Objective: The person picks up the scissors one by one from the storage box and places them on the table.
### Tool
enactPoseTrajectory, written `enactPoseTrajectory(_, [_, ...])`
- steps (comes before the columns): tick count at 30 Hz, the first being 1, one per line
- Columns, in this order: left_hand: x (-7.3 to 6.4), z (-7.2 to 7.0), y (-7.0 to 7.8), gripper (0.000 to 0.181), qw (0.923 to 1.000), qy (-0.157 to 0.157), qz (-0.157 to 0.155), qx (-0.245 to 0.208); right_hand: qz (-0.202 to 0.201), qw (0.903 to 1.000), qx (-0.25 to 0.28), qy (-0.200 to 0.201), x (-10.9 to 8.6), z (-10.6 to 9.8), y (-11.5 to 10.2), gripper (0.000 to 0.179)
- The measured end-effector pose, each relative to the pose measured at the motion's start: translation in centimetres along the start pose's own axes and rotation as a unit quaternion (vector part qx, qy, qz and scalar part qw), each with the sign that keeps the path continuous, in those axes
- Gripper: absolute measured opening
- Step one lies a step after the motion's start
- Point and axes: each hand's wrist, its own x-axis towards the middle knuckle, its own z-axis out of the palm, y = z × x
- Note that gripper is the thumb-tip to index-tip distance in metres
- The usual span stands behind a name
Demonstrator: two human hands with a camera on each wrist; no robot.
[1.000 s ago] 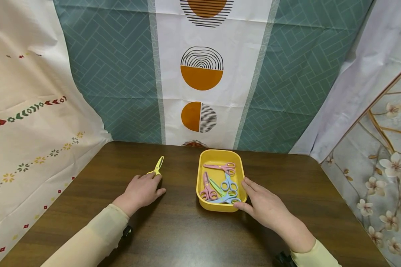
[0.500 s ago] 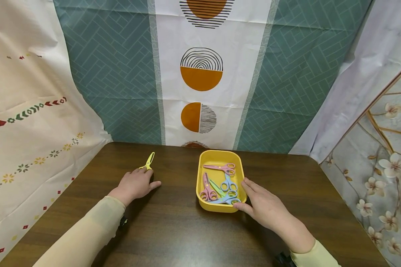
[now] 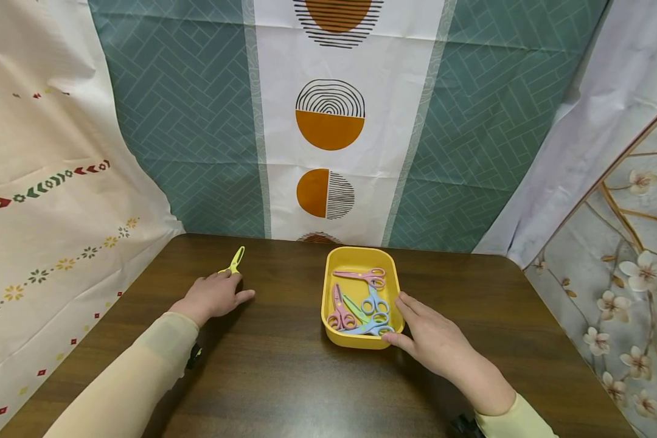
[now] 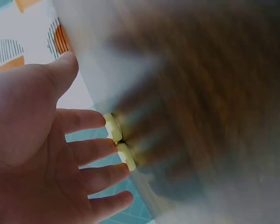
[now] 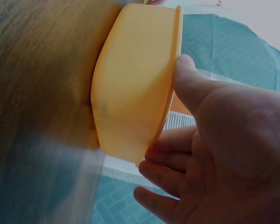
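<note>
A pair of yellow scissors (image 3: 236,260) lies on the table at the back left. My left hand (image 3: 210,297) touches its handle loops (image 4: 114,128) with straight fingertips; the thumb is spread away. Right of the middle stands a yellow tray (image 3: 356,342) holding several children's scissors: pink scissors (image 3: 353,275) across the back, another pink pair (image 3: 337,300), blue scissors (image 3: 365,328) at the front, and a green blade (image 3: 354,306) between them. My right hand (image 3: 440,340) rests against the tray's right side, thumb and fingertips at the rim, fingers relaxed.
The dark wooden table (image 3: 285,389) carries the tray and the scissors. A patterned teal and white cloth (image 3: 208,121) hangs behind its back edge. Light printed cloths (image 3: 44,231) hang along the left and right sides.
My left hand has slid the yellow scissors across the table, leftward and toward the back edge. The right hand and the tray have stayed in place.
</note>
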Motion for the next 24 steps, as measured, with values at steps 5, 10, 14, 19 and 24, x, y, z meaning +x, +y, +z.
enactPoseTrajectory(5, [0.4,0.1,-1.2,0.060,0.9999,-0.007,-0.012,0.001,0.002,1.0000,-0.002,-0.001,0.0,0.1,0.0,0.089])
enactPoseTrajectory(10, [0.7,0.2,-2.3,0.059,0.9998,-0.009,-0.017,-0.003,0.003,1.0000,-0.001,-0.003,0.0,0.0,-0.1,0.089])
enactPoseTrajectory(14, [1.0,0.1,-3.0,0.060,0.9997,-0.011,-0.018,-0.007,0.004,1.0000,-0.001,-0.004,-0.1,-0.1,-0.1,0.089])
enactPoseTrajectory(19, [1.6,0.3,-4.2,0.063,0.9996,-0.015,-0.018,-0.016,0.007,1.0000,-0.003,-0.003,0.0,0.0,0.1,0.089])
enactPoseTrajectory(24, [1.8,0.2,-4.8,0.064,0.9992,-0.019,-0.026,-0.025,0.006,1.0000,-0.001,-0.005,0.1,0.0,0.1,0.089])
